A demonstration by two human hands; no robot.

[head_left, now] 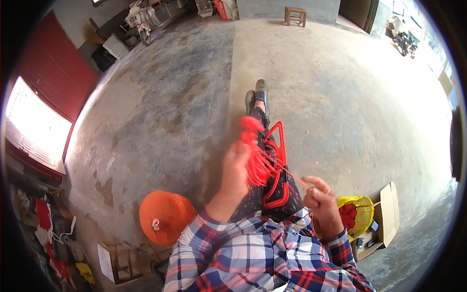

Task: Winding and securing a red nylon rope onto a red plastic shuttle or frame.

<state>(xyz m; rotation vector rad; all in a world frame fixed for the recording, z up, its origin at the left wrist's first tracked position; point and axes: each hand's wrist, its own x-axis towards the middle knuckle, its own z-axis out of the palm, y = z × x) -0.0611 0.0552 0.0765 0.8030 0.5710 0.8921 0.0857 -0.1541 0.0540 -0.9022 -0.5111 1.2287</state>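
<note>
Two hands work above the lap: the left hand (237,163) is closed around a red tassel bundle (254,153), the right hand (318,194) pinches a taut red thread (293,176). A red plastic frame (278,168) rests on the legs; bare concrete floor (160,107) spreads wide ahead.

A hat (164,216) lies lower left on the floor (160,112); a cardboard box (384,216) sits lower right, a stool (295,15) at top centre.

sleeves (253,253): red, white, blue plaid | trousers (253,199): dark, speckled | shoes (261,90): dark
</note>
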